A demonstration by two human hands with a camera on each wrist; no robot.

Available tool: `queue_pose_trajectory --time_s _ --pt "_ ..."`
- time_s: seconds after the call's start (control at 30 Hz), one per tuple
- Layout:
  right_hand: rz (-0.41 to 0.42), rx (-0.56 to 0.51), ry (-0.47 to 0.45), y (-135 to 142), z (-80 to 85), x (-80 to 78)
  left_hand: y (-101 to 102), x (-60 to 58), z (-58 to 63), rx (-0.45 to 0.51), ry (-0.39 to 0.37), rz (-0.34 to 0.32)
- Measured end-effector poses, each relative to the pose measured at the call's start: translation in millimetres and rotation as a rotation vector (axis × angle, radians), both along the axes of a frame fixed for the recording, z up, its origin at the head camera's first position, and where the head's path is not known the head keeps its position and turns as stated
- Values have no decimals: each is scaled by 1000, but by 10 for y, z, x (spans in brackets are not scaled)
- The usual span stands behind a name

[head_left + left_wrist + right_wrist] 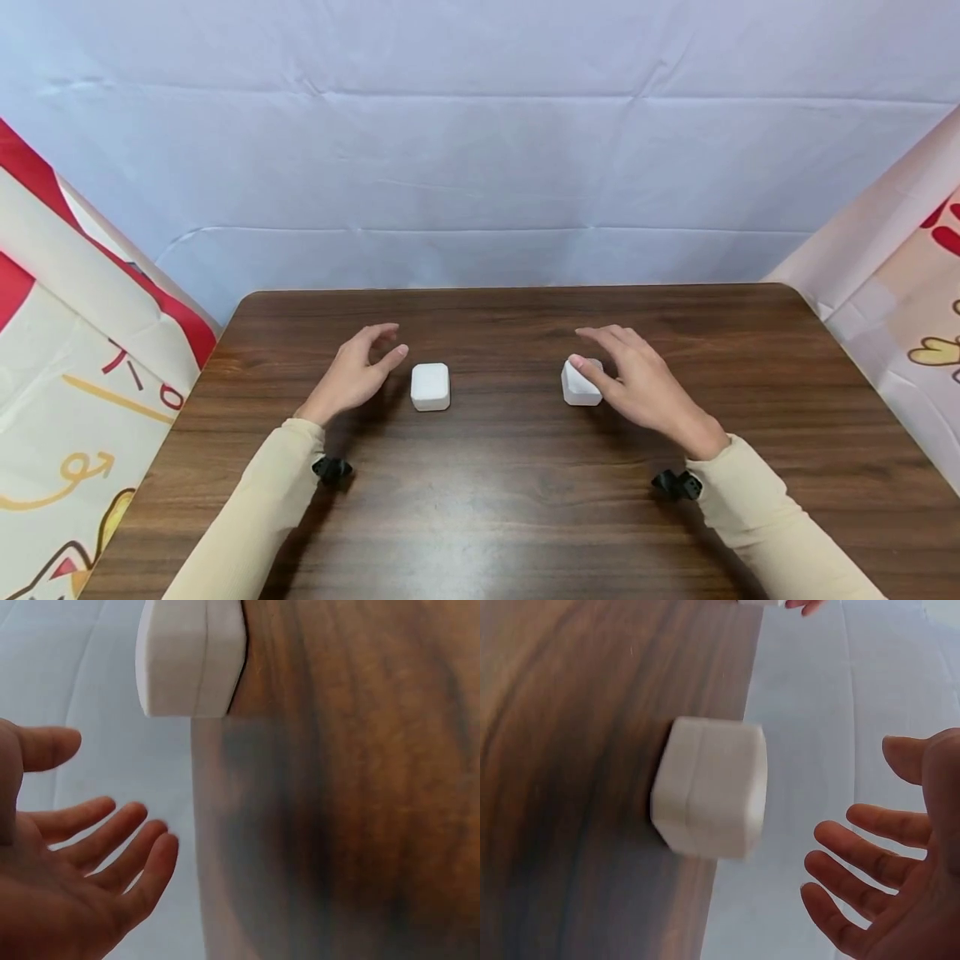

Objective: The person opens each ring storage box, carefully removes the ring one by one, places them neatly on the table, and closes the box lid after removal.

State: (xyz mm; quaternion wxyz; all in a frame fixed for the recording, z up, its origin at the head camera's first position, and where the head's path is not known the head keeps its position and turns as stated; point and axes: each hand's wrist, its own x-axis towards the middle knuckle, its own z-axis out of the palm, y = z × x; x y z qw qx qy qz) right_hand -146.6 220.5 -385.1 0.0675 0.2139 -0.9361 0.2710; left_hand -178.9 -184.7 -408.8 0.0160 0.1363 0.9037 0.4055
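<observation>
Left grip (356,375) fingers loosely apart, smooth white box (431,387) at 3 o'clock; right grip (639,383) likewise, round-cornered box (579,390) at 9.

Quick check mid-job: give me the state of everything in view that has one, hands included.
Left box: looks closed, seam showing on its side; sits on the table.
Right box: looks closed, seam showing; sits on the table, partly hidden by the thumb in the head view.
Left hand: open, holding nothing, beside the left box.
Right hand: open, holding nothing, near the right box.
Backdrop: creased.
</observation>
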Motion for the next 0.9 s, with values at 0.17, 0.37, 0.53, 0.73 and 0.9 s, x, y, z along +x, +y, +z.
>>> queue_pose_trajectory --time_s 0.17,0.37,0.53,0.73,0.9 --pt "19 -23 -30 -103 -15 71 -14 31 -54 59 -108 -63" --pt "39 -43 -81 -230 -5 138 -38 74 -103 91 -192 -128" --pt "84 -52 -80 -355 -12 174 -22 84 -142 77 -202 -188" --pt "131 -49 -50 -521 -48 193 31 83 -188 -5 -156 -233" --pt "164 -45 -28 -664 -84 175 106 73 -217 -50 -138 -211"
